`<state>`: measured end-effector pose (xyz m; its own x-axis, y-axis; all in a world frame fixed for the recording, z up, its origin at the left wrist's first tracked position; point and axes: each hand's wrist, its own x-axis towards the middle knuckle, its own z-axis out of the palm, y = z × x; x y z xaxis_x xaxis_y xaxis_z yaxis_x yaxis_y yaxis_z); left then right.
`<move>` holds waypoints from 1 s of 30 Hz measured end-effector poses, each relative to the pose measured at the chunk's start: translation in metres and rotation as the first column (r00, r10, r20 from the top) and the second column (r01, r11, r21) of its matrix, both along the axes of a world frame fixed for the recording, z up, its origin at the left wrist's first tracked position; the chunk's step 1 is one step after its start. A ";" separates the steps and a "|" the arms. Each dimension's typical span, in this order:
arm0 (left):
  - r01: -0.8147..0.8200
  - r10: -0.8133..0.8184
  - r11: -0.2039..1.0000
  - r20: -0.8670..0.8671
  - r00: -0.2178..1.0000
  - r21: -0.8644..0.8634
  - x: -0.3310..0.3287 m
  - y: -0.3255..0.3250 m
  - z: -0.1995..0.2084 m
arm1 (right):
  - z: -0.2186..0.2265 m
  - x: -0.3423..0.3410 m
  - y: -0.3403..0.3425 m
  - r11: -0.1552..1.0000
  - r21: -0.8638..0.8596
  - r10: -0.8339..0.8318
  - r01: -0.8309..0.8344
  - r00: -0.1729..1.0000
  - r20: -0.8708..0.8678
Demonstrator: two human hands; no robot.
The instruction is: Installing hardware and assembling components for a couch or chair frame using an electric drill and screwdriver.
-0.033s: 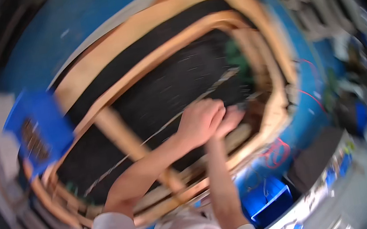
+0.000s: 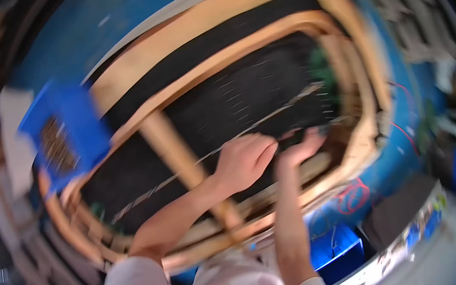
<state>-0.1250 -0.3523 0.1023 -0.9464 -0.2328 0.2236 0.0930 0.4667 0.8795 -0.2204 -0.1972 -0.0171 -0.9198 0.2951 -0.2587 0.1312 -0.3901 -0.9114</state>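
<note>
My left hand (image 2: pixel 244 162) hovers over the black fabric (image 2: pixel 206 113) stretched inside a wooden frame (image 2: pixel 222 59). Its fingers are curled under with the thumb against them, and whatever they hold is hidden. To its right, apart from it, my right hand (image 2: pixel 303 146) is turned partly palm up with its fingers stretched out. I make out nothing held in it, though motion blurs it. A pale cord or strip (image 2: pixel 276 113) runs slantwise across the fabric. Rows of short pale dashes mark the fabric beyond my hands.
A blue bin (image 2: pixel 83 125) with many small thin pieces stands on the frame's left end. A wooden crosspiece (image 2: pixel 174 150) spans the frame. Green material (image 2: pixel 321 74) shows at the right end. Red cable (image 2: pixel 353 196) and a blue box (image 2: pixel 335 244) lie at lower right.
My hands have come apart from where they overlapped; against the frame, the left hand has shifted left. The whole view has slid slightly.
</note>
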 end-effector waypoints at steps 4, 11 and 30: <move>-0.383 0.501 0.865 0.564 0.656 -0.323 0.280 -0.071 0.021 | 0.026 0.019 -0.041 0.990 -0.030 -0.127 0.137 0.964 0.235; -0.099 0.336 0.941 0.858 0.389 -0.324 0.380 -0.020 -0.064 | 0.018 0.012 -0.021 0.994 -0.106 0.044 -0.029 0.990 0.136; -0.601 0.512 0.782 0.719 0.471 -0.164 0.193 0.048 0.314 | 0.026 0.023 -0.013 0.989 -0.146 0.047 -0.005 0.957 0.286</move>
<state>0.0679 -0.3042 0.4167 -0.4500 -0.7461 -0.4907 -0.8050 0.1011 0.5846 -0.1973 -0.2099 0.0090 -0.8066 0.2129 -0.5515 0.3920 -0.5056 -0.7685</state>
